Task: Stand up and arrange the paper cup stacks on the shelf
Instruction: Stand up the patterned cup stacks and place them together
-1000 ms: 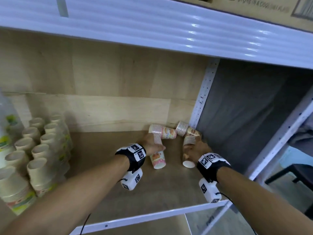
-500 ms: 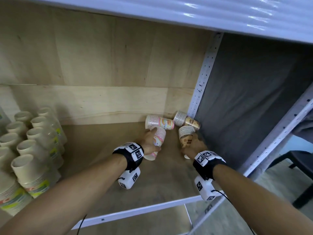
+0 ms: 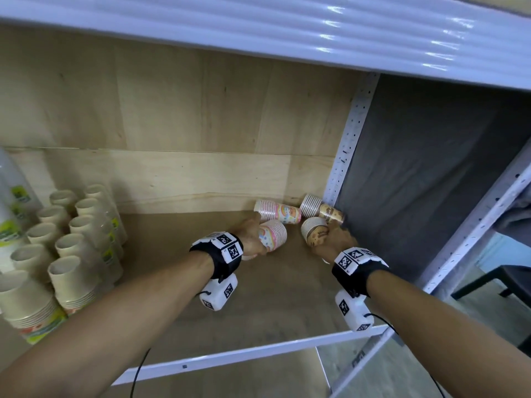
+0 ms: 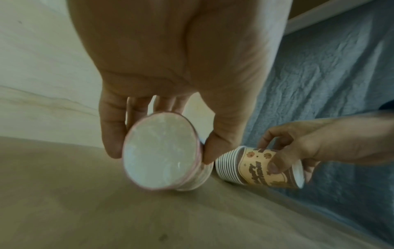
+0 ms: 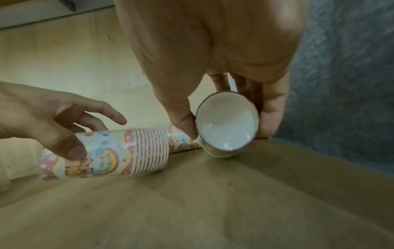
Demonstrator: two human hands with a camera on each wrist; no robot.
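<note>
My left hand [image 3: 253, 239] grips a pink rainbow-print cup stack [image 3: 273, 235] [image 4: 162, 158] [image 5: 106, 153], tilted with its rims up and away from me. My right hand [image 3: 334, 239] grips a brown-print cup stack [image 3: 314, 231] [image 4: 260, 167] [image 5: 226, 126], tilted the same way. Both stacks are low over the wooden shelf board [image 3: 281, 305] near its back right corner. Behind them a second pink stack [image 3: 277, 210] and a second brown stack [image 3: 321, 208] lie on their sides against the back panel.
Several upright stacks of plain beige cups [image 3: 71, 248] fill the shelf's left end. A perforated white upright [image 3: 347, 147] and grey cloth [image 3: 416, 182] close the right side. A white metal shelf [image 3: 258, 27] hangs overhead, and a white rail [image 3: 230, 354] edges the front.
Both held stacks have tipped up from lying flat, their rim ends rising away from me. The head view has shifted slightly.
</note>
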